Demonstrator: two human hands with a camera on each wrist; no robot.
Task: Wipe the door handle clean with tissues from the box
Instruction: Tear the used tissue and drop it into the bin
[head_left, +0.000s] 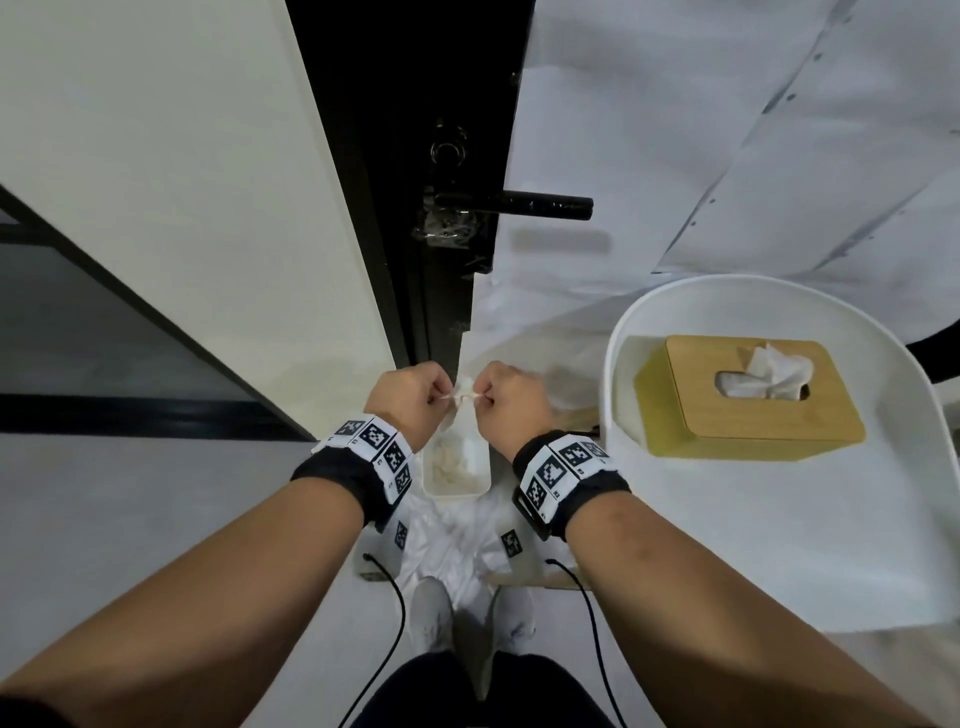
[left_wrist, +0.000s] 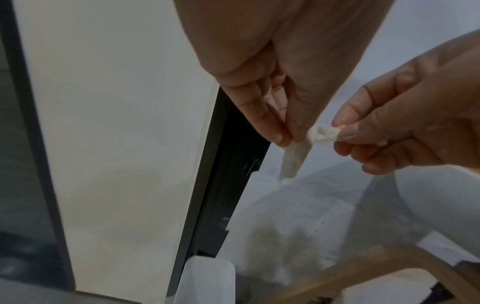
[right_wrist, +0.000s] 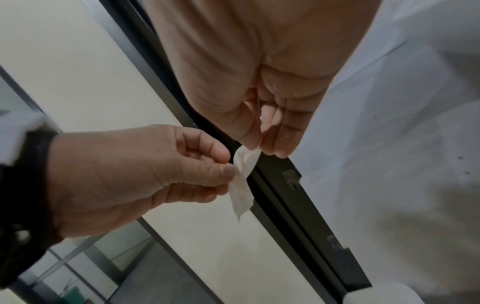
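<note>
A small twisted strip of white tissue (head_left: 464, 394) (left_wrist: 296, 158) (right_wrist: 242, 185) hangs between my two hands. My left hand (head_left: 410, 397) (left_wrist: 285, 135) pinches one end with thumb and forefinger. My right hand (head_left: 511, 397) (right_wrist: 262, 144) pinches the other end, its remaining fingers curled. Both hands are below the black door handle (head_left: 519, 203), which juts right from the dark door edge. The yellow tissue box with a wooden lid (head_left: 748, 400) sits on a white stool (head_left: 779, 545) to the right, a tissue sticking out of its slot.
A small white bin (head_left: 457, 467) with crumpled tissues stands on the floor directly under my hands. White sheeting covers the door (head_left: 675, 130) and the floor by my feet. A cream wall panel (head_left: 156, 182) lies to the left.
</note>
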